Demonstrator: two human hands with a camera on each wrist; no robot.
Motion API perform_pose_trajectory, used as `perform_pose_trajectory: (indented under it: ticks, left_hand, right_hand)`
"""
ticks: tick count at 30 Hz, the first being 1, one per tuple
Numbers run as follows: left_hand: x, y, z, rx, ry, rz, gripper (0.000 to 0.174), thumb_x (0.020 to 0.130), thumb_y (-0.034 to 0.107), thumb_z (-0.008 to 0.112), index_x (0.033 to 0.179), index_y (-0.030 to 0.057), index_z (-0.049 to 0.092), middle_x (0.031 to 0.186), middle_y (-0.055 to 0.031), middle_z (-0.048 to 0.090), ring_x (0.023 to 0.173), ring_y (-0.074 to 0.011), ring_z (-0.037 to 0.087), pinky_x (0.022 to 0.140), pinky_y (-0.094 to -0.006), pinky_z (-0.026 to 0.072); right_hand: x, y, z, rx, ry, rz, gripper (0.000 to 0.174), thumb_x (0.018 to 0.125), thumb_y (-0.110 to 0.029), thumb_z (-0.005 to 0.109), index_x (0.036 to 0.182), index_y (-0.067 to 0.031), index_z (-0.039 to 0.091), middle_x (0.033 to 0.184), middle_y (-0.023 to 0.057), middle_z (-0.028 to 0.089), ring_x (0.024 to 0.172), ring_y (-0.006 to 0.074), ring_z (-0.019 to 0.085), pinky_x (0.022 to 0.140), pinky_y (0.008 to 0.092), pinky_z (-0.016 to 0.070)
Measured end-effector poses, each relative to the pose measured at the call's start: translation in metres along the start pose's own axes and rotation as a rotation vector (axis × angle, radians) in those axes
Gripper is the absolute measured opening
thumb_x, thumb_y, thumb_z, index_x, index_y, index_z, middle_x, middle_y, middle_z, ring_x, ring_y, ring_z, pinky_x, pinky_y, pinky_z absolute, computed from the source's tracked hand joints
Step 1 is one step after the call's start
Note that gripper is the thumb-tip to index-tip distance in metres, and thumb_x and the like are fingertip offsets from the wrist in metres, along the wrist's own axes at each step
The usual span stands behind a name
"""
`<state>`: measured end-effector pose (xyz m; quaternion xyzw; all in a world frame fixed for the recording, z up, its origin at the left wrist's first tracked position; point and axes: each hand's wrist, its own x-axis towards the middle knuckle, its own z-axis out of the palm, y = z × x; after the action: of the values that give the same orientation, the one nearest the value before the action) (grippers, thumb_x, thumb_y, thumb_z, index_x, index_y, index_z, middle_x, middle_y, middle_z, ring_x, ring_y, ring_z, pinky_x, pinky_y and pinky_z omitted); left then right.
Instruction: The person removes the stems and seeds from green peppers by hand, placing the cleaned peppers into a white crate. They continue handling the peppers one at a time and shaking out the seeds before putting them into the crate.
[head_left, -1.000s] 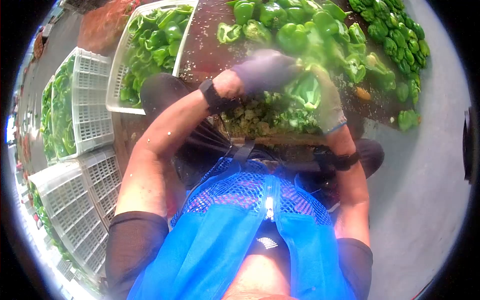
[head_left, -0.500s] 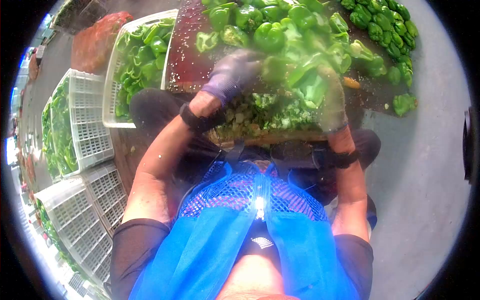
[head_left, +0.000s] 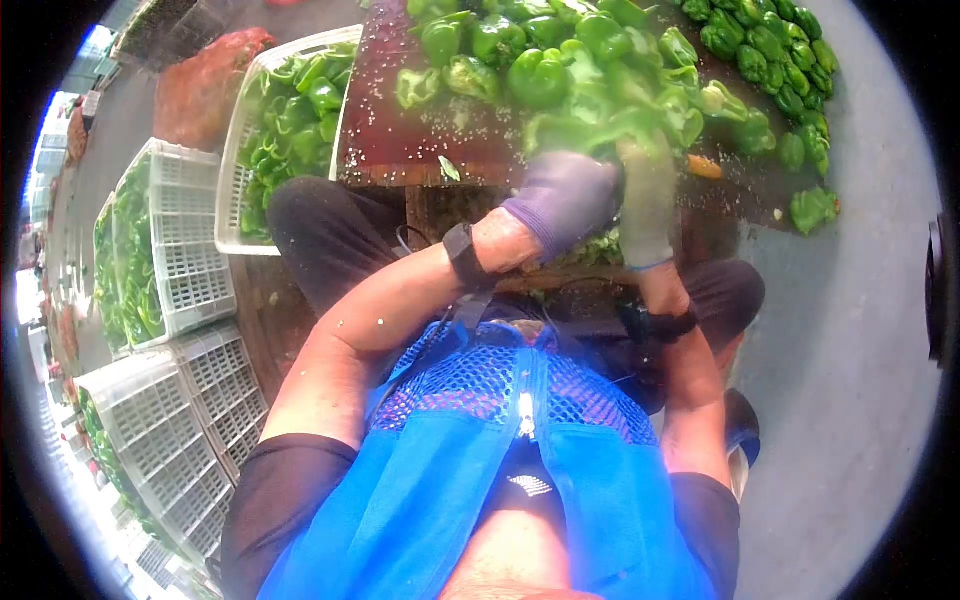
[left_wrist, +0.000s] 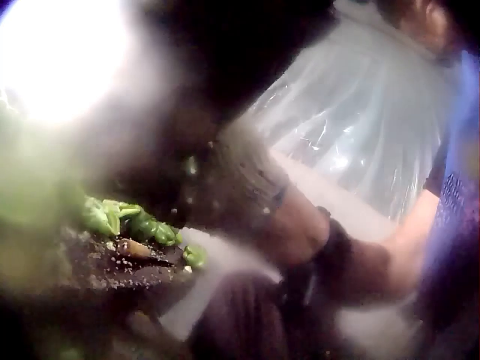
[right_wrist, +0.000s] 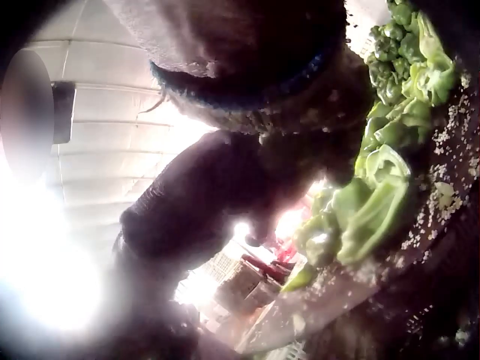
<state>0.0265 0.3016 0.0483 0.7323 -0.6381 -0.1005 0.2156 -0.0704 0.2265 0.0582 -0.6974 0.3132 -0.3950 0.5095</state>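
Note:
In the head view my left hand [head_left: 570, 195], in a purple glove, is bent in close beside my right hand [head_left: 648, 195], in a pale dusty glove. Both meet at the near edge of the dark red board [head_left: 385, 145]. The right hand holds a green bell pepper [head_left: 565, 135], cut and partly hidden behind the hands. With the left fingers out of sight behind its knuckles, I cannot tell how they lie on it. In the right wrist view, cut pepper pieces [right_wrist: 375, 217] lie beyond the dark gloved fingers. The left wrist view is mostly blurred.
Whole and cut peppers [head_left: 540, 75] heap on the seed-strewn board, with an orange piece [head_left: 704, 167] at the right. More peppers [head_left: 770, 60] pile at the far right. White crates [head_left: 228, 190] of peppers stand left. Trimmings [head_left: 600, 248] lie below the board edge.
My left hand swung out left, then came back right and nearer my body, against the right hand. The right hand stays about in place. A small green scrap now lies at the board's near edge.

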Motion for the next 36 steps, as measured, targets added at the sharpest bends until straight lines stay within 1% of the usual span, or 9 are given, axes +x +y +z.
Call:
perform_pose_trajectory:
  ticks: [3,6,10,13,16,18,24,31,36]
  left_hand:
    - [-0.005,-0.004,-0.001,-0.422,0.062,0.011,0.014,0.085,0.021,0.063,0.094,0.0099,0.063,0.068,-0.0125,0.062,0.058,-0.0286,0.063,0.051,-0.0366,0.0508]
    - [-0.02,0.005,-0.039,-1.296,-0.248,-0.461,0.016,0.086,0.017,0.063,0.099,0.0084,0.064,0.065,-0.012,0.06,0.054,-0.0265,0.062,0.05,-0.0335,0.0502]
    - [-0.051,-0.024,-0.058,-0.269,-0.59,-0.153,0.023,0.079,0.015,0.068,0.1,0.006,0.068,0.091,-0.0152,0.065,0.086,-0.0331,0.065,0.073,-0.0385,0.0522]
    - [-0.045,-0.058,-0.052,0.046,-0.225,-0.154,0.037,0.072,0.016,0.069,0.108,0.0074,0.067,0.123,-0.0171,0.058,0.107,-0.0332,0.059,0.091,-0.0382,0.0486]
    - [-0.029,-0.05,-0.085,-1.011,-0.174,-0.498,0.061,0.086,0.024,0.065,0.141,0.0121,0.041,0.14,-0.0123,0.045,0.123,-0.02,0.047,0.1,-0.0339,0.0435]
    - [-0.023,-0.055,-0.065,-1.518,-0.043,-0.191,0.064,0.091,0.026,0.061,0.145,0.008,0.032,0.142,-0.0089,0.042,0.126,-0.0192,0.043,0.106,-0.0331,0.0354]
    - [-0.037,-0.003,-0.068,-1.902,-0.123,-0.016,0.06,0.088,0.024,0.063,0.141,0.0059,0.039,0.131,-0.007,0.052,0.118,-0.0151,0.047,0.102,-0.0312,0.0376]
    - [-0.121,-0.024,-0.184,-1.409,-0.063,-0.711,0.063,0.079,0.015,0.071,0.136,0.0049,0.045,0.111,-0.0095,0.064,0.095,-0.0126,0.06,0.081,-0.0286,0.0508]
    - [-0.179,-0.109,-0.269,-0.935,0.49,-0.767,0.054,0.083,0.025,0.064,0.129,0.002,0.049,0.098,-0.0078,0.064,0.079,-0.0155,0.064,0.072,-0.027,0.0534]
  right_hand:
    - [0.007,0.011,-0.006,-0.071,0.023,-0.052,0.026,0.09,-0.022,0.052,0.105,-0.0023,0.06,0.098,0.0067,0.061,0.088,0.0164,0.058,0.08,0.0301,0.0466]
    - [0.019,0.001,-0.006,0.576,0.151,0.534,0.027,0.089,-0.022,0.052,0.107,-0.0023,0.059,0.098,0.0077,0.062,0.088,0.0193,0.062,0.078,0.0328,0.051]
    - [0.027,0.032,-0.016,0.676,0.063,0.46,0.036,0.088,-0.023,0.053,0.117,-0.0012,0.056,0.104,0.0114,0.063,0.092,0.0223,0.064,0.082,0.0343,0.0538]
    - [0.02,0.004,-0.018,0.661,0.008,0.536,0.039,0.092,-0.025,0.052,0.121,0.0013,0.054,0.108,0.0139,0.063,0.094,0.0238,0.064,0.084,0.0366,0.0533]
    - [0.009,-0.012,-0.023,0.575,-0.083,0.475,0.039,0.092,-0.025,0.051,0.121,0.0016,0.054,0.108,0.0142,0.063,0.094,0.024,0.064,0.084,0.0369,0.0533]
    - [0.003,-0.02,-0.018,0.534,-0.138,0.427,0.039,0.093,-0.025,0.051,0.121,0.0018,0.054,0.108,0.0144,0.063,0.094,0.0241,0.064,0.084,0.0371,0.0532]
    - [-0.009,-0.035,-0.001,0.478,-0.25,0.335,0.039,0.094,-0.025,0.05,0.121,0.0024,0.054,0.109,0.0149,0.063,0.095,0.0244,0.064,0.084,0.0377,0.0531]
    - [-0.011,-0.047,0.027,0.49,-0.358,0.307,0.039,0.095,-0.026,0.049,0.121,0.003,0.053,0.109,0.0155,0.064,0.095,0.0248,0.064,0.085,0.0384,0.053]
    - [-0.009,-0.051,0.044,0.522,-0.391,0.298,0.039,0.096,-0.026,0.049,0.122,0.0035,0.053,0.109,0.016,0.064,0.095,0.0251,0.064,0.085,0.0389,0.0529]
